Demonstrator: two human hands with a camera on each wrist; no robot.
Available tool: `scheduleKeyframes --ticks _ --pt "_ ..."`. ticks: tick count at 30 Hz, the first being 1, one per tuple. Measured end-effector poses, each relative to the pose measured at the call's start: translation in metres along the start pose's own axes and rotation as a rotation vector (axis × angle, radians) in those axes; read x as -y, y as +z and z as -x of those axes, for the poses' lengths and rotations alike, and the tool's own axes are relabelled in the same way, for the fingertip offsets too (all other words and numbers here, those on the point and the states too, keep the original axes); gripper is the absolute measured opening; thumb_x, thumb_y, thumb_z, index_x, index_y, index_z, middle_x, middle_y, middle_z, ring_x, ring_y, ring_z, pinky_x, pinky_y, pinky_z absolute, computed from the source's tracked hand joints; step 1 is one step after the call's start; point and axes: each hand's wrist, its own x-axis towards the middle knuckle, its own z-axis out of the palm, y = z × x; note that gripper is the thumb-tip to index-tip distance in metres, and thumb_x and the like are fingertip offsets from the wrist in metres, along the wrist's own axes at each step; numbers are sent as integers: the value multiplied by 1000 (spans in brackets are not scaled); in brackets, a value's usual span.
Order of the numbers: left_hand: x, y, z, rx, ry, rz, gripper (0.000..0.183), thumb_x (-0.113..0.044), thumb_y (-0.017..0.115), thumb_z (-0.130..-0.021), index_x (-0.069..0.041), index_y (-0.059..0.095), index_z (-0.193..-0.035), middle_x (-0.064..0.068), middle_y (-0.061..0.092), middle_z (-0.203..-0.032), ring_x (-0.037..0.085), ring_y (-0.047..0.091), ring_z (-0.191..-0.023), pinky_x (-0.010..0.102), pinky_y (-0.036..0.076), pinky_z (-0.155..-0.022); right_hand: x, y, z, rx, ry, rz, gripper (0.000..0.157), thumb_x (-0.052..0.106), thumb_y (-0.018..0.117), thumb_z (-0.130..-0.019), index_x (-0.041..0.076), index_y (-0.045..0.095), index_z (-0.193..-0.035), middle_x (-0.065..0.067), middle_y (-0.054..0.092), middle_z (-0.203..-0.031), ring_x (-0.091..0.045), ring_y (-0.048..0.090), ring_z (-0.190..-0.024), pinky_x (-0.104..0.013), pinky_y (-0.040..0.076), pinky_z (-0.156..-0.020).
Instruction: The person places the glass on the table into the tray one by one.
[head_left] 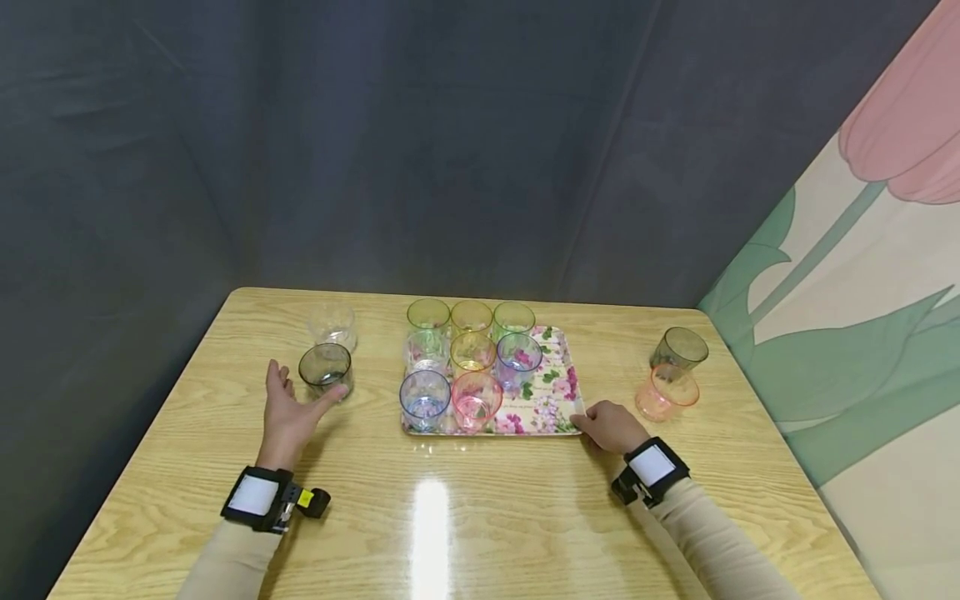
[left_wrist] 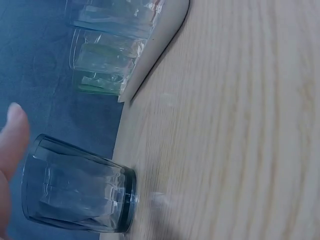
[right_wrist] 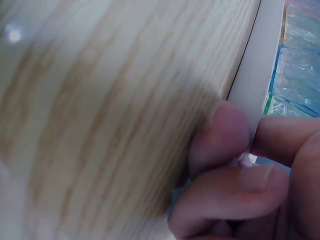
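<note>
My left hand [head_left: 288, 421] is spread beside a grey tinted glass [head_left: 326, 371] at the left of the table, its thumb in front of the glass. In the left wrist view the grey glass [left_wrist: 80, 187] stands upright, and the thumb [left_wrist: 12, 142] shows a gap from it. The right hand [head_left: 613, 427] pinches the near right corner of a flowered tray [head_left: 543, 422]. Close up, thumb and curled fingers [right_wrist: 225, 197] hold the tray's pale rim [right_wrist: 255, 65]. Several coloured glasses stand on the tray, among them a blue glass [head_left: 425, 400] and a pink glass [head_left: 476, 400] in front.
A clear glass [head_left: 332, 325] stands behind the grey one. Right of the tray are another grey glass [head_left: 678, 348] and an orange-pink glass [head_left: 667, 393], overlapping in view. A dark curtain [head_left: 450, 150] hangs behind the wooden table [head_left: 510, 517].
</note>
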Motion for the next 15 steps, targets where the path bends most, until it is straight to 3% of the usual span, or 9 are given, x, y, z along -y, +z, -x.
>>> scheduleKeyframes --ticks 8,15 --pt "0 3 -3 17 20 32 110 -26 76 -78 -11 -4 -151 19 7 -157 29 12 -139 45 18 -117 0 1 1 -9 -5 -6 47 31 50 -96 10 59 -55 6 42 -41 -10 39 -38 -26 32 -44" --pt "1 6 -4 -19 19 39 92 -27 78 -76 -3 25 -146 25 34 -146 32 36 -129 48 36 -108 -1 1 0 -10 -12 -10 47 31 51 -96 10 59 -55 7 43 -41 -11 41 -38 -27 33 -44"
